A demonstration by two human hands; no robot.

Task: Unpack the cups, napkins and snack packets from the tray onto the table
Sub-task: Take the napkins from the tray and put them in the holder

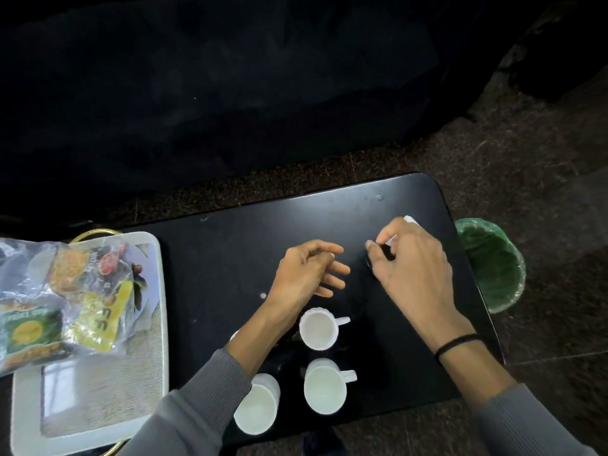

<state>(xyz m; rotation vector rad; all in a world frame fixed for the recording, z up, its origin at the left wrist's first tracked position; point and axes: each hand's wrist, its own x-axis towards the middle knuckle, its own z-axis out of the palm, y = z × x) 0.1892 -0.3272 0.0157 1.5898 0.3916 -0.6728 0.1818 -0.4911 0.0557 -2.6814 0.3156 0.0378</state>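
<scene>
Black low table [230, 258] on speckled dark floor [543, 159]. Nearest: three white cups [324, 386] upright on the table; a fourth sliver shows behind the left forearm. White tray [154, 324] at left, clear bag of snack packets [62, 301] lying across its far end. Left hand [307, 274] hovers over the table, fingers loosely curled, empty. Right hand [411, 261] farther out, fingers pinched over a small dark object, unclear what; white napkin [409, 220] peeks behind it. Green-lined bin [493, 268] beside table's right edge.
</scene>
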